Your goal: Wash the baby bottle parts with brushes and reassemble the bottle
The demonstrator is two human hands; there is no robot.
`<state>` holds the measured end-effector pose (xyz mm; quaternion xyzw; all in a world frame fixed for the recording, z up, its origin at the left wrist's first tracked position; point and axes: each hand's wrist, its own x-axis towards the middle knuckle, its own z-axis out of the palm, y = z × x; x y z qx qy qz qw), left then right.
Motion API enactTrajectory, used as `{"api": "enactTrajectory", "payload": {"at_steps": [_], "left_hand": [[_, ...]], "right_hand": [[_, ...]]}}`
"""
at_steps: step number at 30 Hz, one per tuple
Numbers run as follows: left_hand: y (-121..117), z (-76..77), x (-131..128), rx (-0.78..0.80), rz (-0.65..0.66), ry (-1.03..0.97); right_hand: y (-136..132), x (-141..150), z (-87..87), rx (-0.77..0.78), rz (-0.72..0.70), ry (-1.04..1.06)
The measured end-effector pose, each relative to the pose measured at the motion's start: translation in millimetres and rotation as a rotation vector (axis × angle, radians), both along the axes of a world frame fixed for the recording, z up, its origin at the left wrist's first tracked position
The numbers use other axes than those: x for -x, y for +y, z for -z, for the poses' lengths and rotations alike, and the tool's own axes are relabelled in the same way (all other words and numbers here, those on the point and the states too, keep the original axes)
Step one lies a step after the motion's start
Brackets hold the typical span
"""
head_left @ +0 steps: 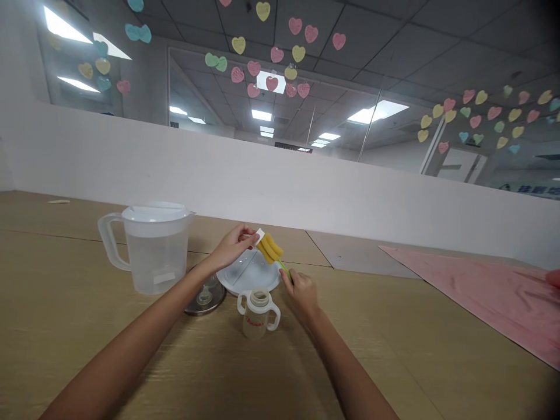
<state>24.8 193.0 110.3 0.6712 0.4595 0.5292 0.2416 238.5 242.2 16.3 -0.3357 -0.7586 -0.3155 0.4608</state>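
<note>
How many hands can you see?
3. The person's left hand holds the tip of a yellow sponge bottle brush, their right hand grips its green handle, and another person's hand shows at the right edge, over a pink cloth. Others could be hidden.

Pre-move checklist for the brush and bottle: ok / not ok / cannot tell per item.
1. Sponge bottle brush in hand: ok, right hand holds the green handle.
2. Left hand at the sponge end: ok, pinching a white tab.
3. Two-handled baby bottle upright on the table: ok.
4. Bottle interior: cannot tell, the wall is cloudy.
5. Plastic pitcher upright, lid on, holding water: ok.
6. Round steel disc apart from the bottle: ok.
</note>
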Motion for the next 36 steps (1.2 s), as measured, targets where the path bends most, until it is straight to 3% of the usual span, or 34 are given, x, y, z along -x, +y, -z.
{"api": "enactTrajectory", "payload": {"at_steps": [7,10,15,21,25,30,33,36], "left_hand": [[-13.9,-11.9,1.4,-0.322,-0.284,0.343],[-21.5,-17.1,1.4,-0.317,-0.346,0.469],[-27.7,-18.5,-1.7,-0.230,-0.192,0.591],[-27.1,-18.7,-2.6,-0.268,-0.105,0.414],[-26.7,-19.9,-4.4,-0.145,-0.097,0.334],[-27.4,-24.5,1.9,-0.014,-0.073,0.391],[-33.1,-30.8,19.3,-0.019,-0.120,0.575],[-39.8,-33.9,37.4,0.220,-0.157,0.886]], "right_hand": [[-0.8,3.6,0.0,0.061,0.039,-0.005],[-3.2,2.3,-2.7,0.126,0.066,0.086],[-7.8,2.5,-5.8,0.125,-0.072,-0.010],[-7.1,0.7,-5.4,0.086,-0.132,-0.054],[-10.8,-1.6,-9.0,-0.001,-0.142,-0.046],[-12.6,0.4,-9.7,-0.065,-0.111,-0.043],[-9.9,0.5,-8.3,-0.057,-0.082,-0.024],[-7.5,-0.3,-7.7,-0.052,-0.068,-0.004]]}}
